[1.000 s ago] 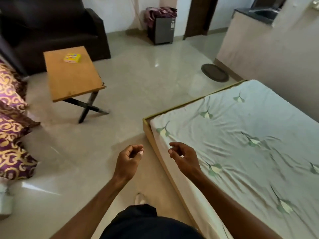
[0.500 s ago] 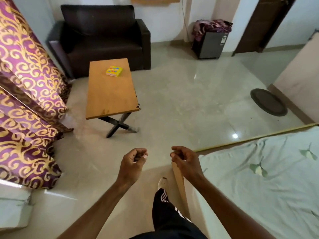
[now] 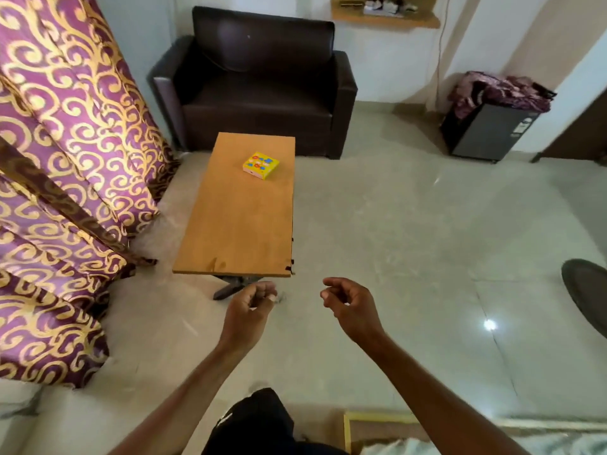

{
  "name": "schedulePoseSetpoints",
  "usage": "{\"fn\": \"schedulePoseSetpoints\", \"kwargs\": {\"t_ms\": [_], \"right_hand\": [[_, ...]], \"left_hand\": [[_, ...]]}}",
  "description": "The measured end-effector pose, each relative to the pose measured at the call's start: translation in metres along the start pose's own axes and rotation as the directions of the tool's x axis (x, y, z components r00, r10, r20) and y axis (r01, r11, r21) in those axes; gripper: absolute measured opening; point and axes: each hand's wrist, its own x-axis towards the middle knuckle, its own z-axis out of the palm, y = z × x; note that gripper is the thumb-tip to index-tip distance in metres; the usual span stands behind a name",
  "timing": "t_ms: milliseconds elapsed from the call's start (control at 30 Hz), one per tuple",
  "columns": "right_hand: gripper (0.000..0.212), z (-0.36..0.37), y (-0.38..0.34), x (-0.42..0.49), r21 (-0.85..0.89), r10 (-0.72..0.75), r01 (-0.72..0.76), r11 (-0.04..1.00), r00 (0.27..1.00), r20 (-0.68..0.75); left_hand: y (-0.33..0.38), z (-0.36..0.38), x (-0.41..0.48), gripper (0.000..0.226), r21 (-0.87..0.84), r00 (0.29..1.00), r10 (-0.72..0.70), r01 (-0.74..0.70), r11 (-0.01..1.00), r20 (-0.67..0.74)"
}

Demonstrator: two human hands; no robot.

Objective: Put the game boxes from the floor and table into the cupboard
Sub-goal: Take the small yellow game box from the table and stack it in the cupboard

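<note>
A small yellow game box (image 3: 261, 165) with red and blue print lies flat on the far half of a low wooden table (image 3: 239, 231). My left hand (image 3: 250, 311) hovers just short of the table's near edge, fingers loosely curled and holding nothing. My right hand (image 3: 348, 307) hangs over bare floor to the right of the table, fingers also curled and empty. No cupboard shows in this view, and I see no game box on the floor.
A dark brown armchair (image 3: 259, 90) stands behind the table. Purple and gold curtains (image 3: 62, 178) hang along the left. A small grey fridge (image 3: 489, 129) with cloth on top is at the back right. A round dark mat (image 3: 588, 297) lies at the right edge; a bed corner (image 3: 377, 428) is below.
My view has swung left and moved closer to the table; the bed has slid almost out of frame. Both hands stayed raised, curled and empty.
</note>
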Motion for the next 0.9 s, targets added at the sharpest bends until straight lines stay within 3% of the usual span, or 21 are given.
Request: {"fn": "schedulePoseSetpoints", "kwargs": {"t_ms": [200,400,667,767,900], "right_hand": [[0.023,0.011,-0.025,0.179,-0.032,-0.027,0.028,0.999,0.999,0.047],[0.023,0.027,-0.058,0.337,-0.033,0.058,-0.056,0.998,0.996,0.061],[0.019,0.076,-0.079,0.522,-0.100,0.081,-0.064,0.993,0.981,0.177],[0.017,0.107,-0.065,0.616,-0.162,0.127,-0.089,0.983,0.963,0.239],[0.016,0.149,-0.033,0.724,-0.262,0.295,-0.217,0.940,0.903,0.313]], "left_hand": [[0.009,0.014,0.161,0.024,-0.049,0.999,-0.028,0.026,0.998,-0.031],[0.039,0.020,0.323,0.020,-0.010,0.997,-0.072,0.071,0.997,-0.036],[0.053,0.020,0.501,0.018,0.061,0.990,-0.112,0.117,0.991,-0.084],[0.041,0.016,0.586,0.019,0.094,0.976,-0.185,0.196,0.976,-0.114],[0.016,0.009,0.691,0.019,0.258,0.927,-0.355,0.374,0.891,-0.118]]}}
